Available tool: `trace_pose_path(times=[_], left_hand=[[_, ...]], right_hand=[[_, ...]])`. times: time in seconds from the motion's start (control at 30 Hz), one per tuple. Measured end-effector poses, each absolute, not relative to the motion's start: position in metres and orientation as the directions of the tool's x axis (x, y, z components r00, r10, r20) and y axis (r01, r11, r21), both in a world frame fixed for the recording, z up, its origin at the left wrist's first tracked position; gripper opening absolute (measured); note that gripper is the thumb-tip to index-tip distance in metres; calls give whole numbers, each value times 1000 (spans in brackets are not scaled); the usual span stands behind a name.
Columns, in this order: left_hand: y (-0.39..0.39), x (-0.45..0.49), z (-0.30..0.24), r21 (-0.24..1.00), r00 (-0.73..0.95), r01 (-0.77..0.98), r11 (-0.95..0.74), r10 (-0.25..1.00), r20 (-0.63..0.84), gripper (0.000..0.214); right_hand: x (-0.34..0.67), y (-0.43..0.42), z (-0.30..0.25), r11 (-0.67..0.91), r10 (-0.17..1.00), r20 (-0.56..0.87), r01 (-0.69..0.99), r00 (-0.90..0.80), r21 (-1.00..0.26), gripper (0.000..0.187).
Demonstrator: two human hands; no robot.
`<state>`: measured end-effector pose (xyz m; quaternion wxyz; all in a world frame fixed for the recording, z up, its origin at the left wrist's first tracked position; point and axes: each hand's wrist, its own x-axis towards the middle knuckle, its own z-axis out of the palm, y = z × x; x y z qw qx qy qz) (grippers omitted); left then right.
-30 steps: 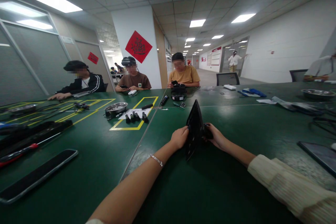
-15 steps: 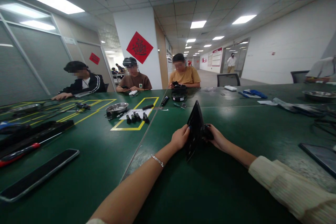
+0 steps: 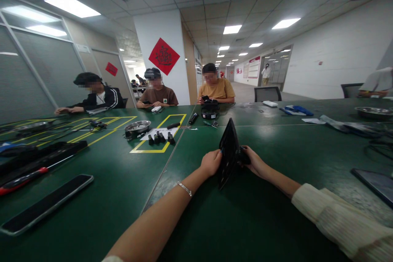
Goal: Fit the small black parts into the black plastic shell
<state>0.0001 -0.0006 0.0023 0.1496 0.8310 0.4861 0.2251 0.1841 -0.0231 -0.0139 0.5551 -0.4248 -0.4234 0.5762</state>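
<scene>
A thin black panel (image 3: 229,153) stands nearly on edge before me, above the green table (image 3: 187,229). Its exact kind I cannot make out. My left hand (image 3: 211,162) is closed on the panel's left side, thumb against its face. On the other side my right hand (image 3: 253,159) wraps round a dark rounded part (image 3: 243,156) that sits against the panel's back. Whether that part is joined to the panel is hidden. Both hands are held up in front of me, the forearms reaching in from below.
Left lie a long black bar with a silver rim (image 3: 46,204) and a red-handled screwdriver (image 3: 23,181). Several black cylinders (image 3: 161,137) stand near a metal bowl (image 3: 138,127). A dark tablet-like slab (image 3: 373,184) lies right. Three people sit across the table.
My hands and the panel hold almost the same pose. The view has shifted very slightly. At far left, a seated person's hands have drawn together.
</scene>
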Motion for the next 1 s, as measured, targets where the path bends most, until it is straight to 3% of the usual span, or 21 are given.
trace_pose_path(times=[0.3,0.63,0.87,1.0], left_hand=[[-8,1,5,362,412,799,-481,875,253,40],[0,1,3,509,376,755,-414,909,182,65],[-1,0,0,453,391,773,-445,896,212,57],[2,0,0,484,388,764,-427,903,185,53]], right_hand=[[181,-27,-9,-32,999,-26,-289,-25,-957,15],[184,-23,-13,-38,999,-30,-296,-31,-954,17],[182,-25,-10,-38,999,-29,-292,-34,-956,16],[182,-24,-11,-45,999,-40,-288,-21,-957,15]])
